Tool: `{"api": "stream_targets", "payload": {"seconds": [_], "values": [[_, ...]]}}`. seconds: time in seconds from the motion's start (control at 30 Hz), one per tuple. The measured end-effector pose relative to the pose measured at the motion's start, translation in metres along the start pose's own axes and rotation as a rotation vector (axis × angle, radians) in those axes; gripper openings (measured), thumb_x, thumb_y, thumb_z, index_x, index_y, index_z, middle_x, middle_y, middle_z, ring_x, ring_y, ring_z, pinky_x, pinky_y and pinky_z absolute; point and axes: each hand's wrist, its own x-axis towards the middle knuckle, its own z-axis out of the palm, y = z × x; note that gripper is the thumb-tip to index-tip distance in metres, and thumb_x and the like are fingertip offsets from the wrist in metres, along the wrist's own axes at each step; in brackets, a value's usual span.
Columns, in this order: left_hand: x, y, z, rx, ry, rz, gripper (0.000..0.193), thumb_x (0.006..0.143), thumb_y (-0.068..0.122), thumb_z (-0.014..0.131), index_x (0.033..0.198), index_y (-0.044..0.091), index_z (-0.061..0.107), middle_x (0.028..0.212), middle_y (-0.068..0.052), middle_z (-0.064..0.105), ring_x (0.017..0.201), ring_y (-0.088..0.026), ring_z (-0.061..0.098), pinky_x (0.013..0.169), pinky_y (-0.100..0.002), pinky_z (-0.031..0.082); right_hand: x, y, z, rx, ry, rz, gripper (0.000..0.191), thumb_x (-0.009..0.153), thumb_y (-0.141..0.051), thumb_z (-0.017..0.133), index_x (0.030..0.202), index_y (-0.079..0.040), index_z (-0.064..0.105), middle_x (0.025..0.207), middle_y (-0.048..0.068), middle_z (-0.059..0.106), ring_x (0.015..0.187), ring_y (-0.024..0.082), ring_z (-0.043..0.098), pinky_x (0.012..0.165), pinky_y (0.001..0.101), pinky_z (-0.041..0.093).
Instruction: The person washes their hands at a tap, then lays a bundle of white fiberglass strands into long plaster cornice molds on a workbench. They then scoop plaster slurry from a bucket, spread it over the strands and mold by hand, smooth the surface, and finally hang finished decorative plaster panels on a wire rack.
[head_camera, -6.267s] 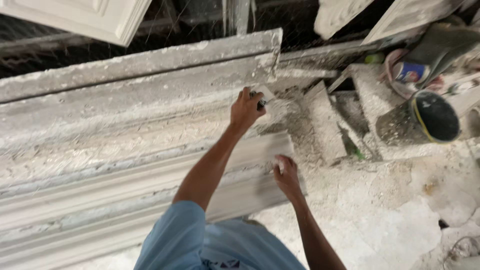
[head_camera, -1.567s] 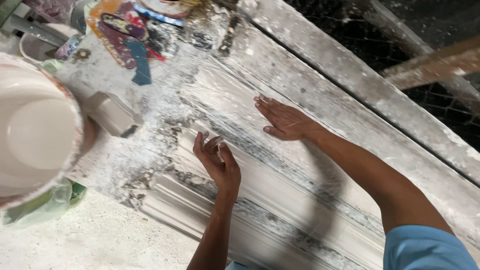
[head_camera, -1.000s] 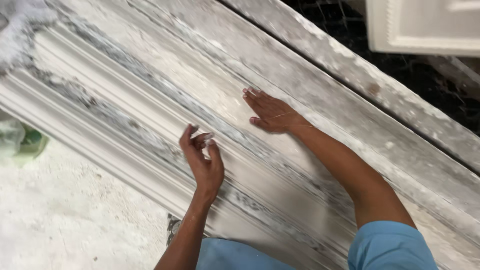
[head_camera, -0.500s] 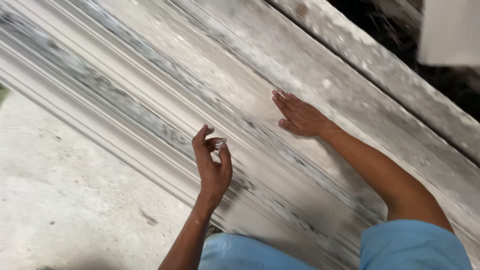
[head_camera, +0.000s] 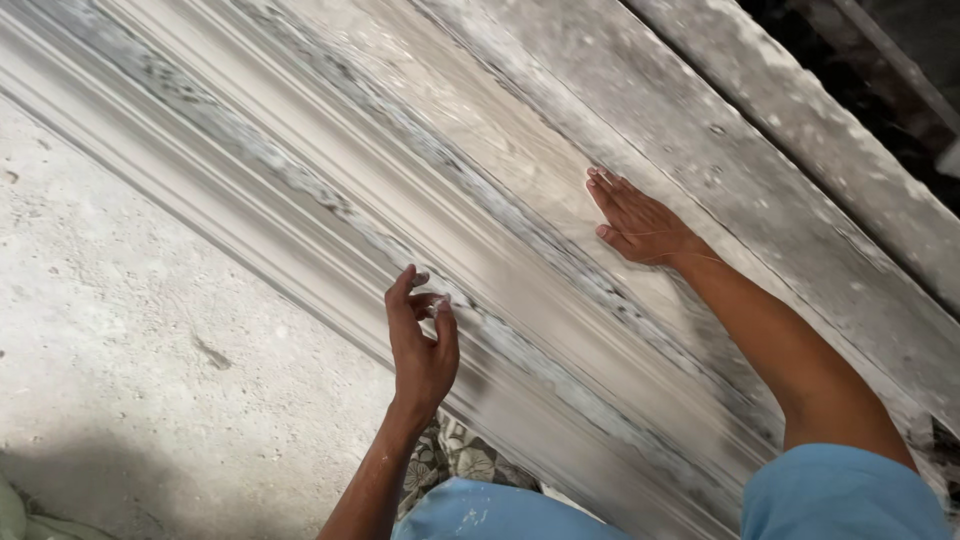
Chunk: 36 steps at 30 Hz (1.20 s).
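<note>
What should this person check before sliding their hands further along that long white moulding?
1. Right hand flat on the moulding: ok, palm down, fingers spread.
2. Left hand in contact: cannot tell; fingers are curled at the lower ridges.
3. Tool in either hand: ok, none visible.
4. Surface smooth: not ok; dark mottled streaks run along the grooves.
5. Floor beside the piece: ok, only dust and small marks.
6. Far end of the moulding: cannot tell; it runs out of view.
</note>
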Motion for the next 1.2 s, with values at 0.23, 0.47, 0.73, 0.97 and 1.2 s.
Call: {"api": "stream_targets", "payload": {"seconds": [0.23, 0.47, 0.73, 0.97, 1.2], "values": [[-0.104, 0.02, 0.106, 0.028, -0.056, 0.128, 0.058, 0.103, -0.001, 0.058, 0.155, 0.0, 0.031, 0.14, -0.019, 0.051, 0.105, -0.021, 0.062, 0.084, -0.033, 0.055, -0.156, 0.027, 0.035, -0.002, 0.008, 0.048, 0.073, 0.107, -0.05, 0.019, 0.162, -0.002, 0.01, 0.171, 0.017, 0.011, 0.159, 0.028, 0.009, 0.13, 0.0397, 0.008], [-0.255, 0.063, 0.246, -0.012, -0.028, 0.127, 0.057, 0.103, -0.001, 0.058, 0.154, 0.001, 0.033, 0.139, -0.018, 0.052, 0.103, -0.019, 0.064, 0.081, -0.031, 0.055, -0.34, 0.061, 0.082, 0.04, 0.051, -0.006, 0.075, 0.108, -0.053, 0.018, 0.163, -0.002, 0.01, 0.172, 0.018, 0.011, 0.159, 0.03, 0.009, 0.13, 0.0407, 0.008], [-0.39, 0.121, 0.361, 0.007, -0.184, 0.088, 0.056, 0.102, -0.002, 0.059, 0.153, 0.001, 0.035, 0.136, -0.018, 0.054, 0.099, -0.018, 0.063, 0.085, -0.033, 0.055, -0.558, 0.095, 0.148, 0.067, 0.071, 0.004, 0.075, 0.109, -0.053, 0.017, 0.163, -0.001, 0.014, 0.171, 0.02, 0.016, 0.158, 0.033, 0.015, 0.13, 0.0432, 0.012], [-0.442, 0.138, 0.403, 0.06, -0.213, 0.086, 0.055, 0.102, -0.001, 0.059, 0.152, 0.001, 0.036, 0.135, -0.017, 0.055, 0.101, -0.019, 0.063, 0.085, -0.033, 0.055, -0.685, 0.108, 0.186, 0.069, 0.098, 0.058, 0.076, 0.108, -0.054, 0.015, 0.163, -0.002, 0.011, 0.17, 0.019, 0.016, 0.158, 0.034, 0.014, 0.129, 0.0439, 0.013], [-0.471, 0.143, 0.417, 0.087, -0.289, 0.154, 0.061, 0.1, -0.001, 0.061, 0.154, -0.001, 0.032, 0.136, -0.019, 0.053, 0.099, -0.02, 0.063, 0.087, -0.034, 0.056, -0.733, 0.105, 0.21, 0.045, 0.199, 0.173, 0.075, 0.108, -0.052, 0.012, 0.162, -0.001, 0.012, 0.169, 0.022, 0.018, 0.157, 0.036, 0.019, 0.13, 0.045, 0.014]]}}
